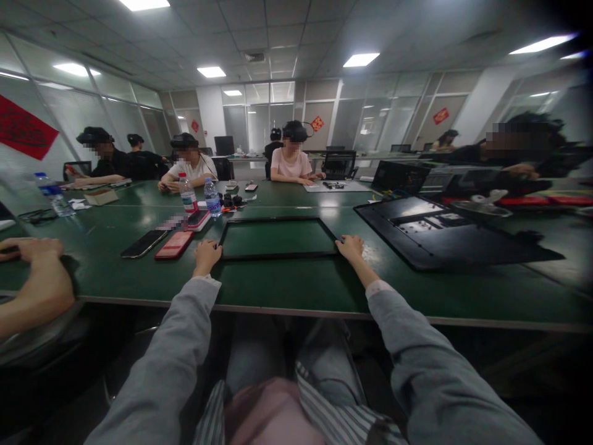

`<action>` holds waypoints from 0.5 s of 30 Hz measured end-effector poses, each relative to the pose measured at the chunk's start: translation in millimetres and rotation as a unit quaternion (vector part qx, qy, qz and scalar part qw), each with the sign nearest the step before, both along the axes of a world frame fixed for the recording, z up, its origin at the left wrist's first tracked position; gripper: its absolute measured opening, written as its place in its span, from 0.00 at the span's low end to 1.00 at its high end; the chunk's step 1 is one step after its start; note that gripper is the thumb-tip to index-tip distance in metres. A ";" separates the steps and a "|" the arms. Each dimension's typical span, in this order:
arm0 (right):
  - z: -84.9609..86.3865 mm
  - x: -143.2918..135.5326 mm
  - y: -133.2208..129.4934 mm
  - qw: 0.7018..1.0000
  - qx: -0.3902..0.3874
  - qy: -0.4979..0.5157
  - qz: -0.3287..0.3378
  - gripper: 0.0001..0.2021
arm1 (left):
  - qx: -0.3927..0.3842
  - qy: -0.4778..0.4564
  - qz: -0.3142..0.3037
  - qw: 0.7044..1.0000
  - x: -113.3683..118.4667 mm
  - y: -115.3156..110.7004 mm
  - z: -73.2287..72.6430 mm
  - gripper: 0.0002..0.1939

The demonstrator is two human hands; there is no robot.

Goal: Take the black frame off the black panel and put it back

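Note:
A thin black rectangular frame (278, 256), like a monitor bezel, lies on the green tabletop (287, 284) in front of me. My left hand (207, 255) grips its near left corner, fingers curled around the edge. At the near right corner my right hand (351, 247) is closed on the same frame. Green table surface shows through the frame's opening. To the right lies a large black panel (407, 238), apart from my right hand, with its inner side and some shiny parts showing.
Left of the frame lie a dark phone (144, 243) and a red phone (174, 245). Behind them stand water bottles (213, 199). Another person's arm (41, 278) rests at the left edge. A black box-like case (401, 179) stands at the back right; several people sit around.

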State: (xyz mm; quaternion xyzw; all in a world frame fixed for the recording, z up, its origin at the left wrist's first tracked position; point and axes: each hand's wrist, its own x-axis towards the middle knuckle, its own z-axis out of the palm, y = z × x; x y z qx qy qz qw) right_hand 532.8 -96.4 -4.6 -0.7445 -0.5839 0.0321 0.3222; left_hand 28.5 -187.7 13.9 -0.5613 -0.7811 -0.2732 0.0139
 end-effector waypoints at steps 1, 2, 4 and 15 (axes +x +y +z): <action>-0.5 0.1 0.1 1.000 -0.005 -0.002 0.005 0.21 | 0.001 -0.001 -0.001 1.000 0.0 -0.3 0.1 0.15; -1.0 0.3 0.3 1.000 -0.011 -0.004 0.010 0.20 | 0.001 -0.003 -0.001 1.000 0.0 -0.7 0.3 0.15; -1.2 0.5 0.4 1.000 -0.014 -0.006 0.018 0.19 | 0.003 -0.007 0.001 1.000 0.5 -1.6 1.5 0.16; 17.5 -5.3 -8.6 0.971 0.220 0.096 -0.013 0.24 | 0.247 -0.022 -0.022 0.968 20.2 -10.9 22.6 0.31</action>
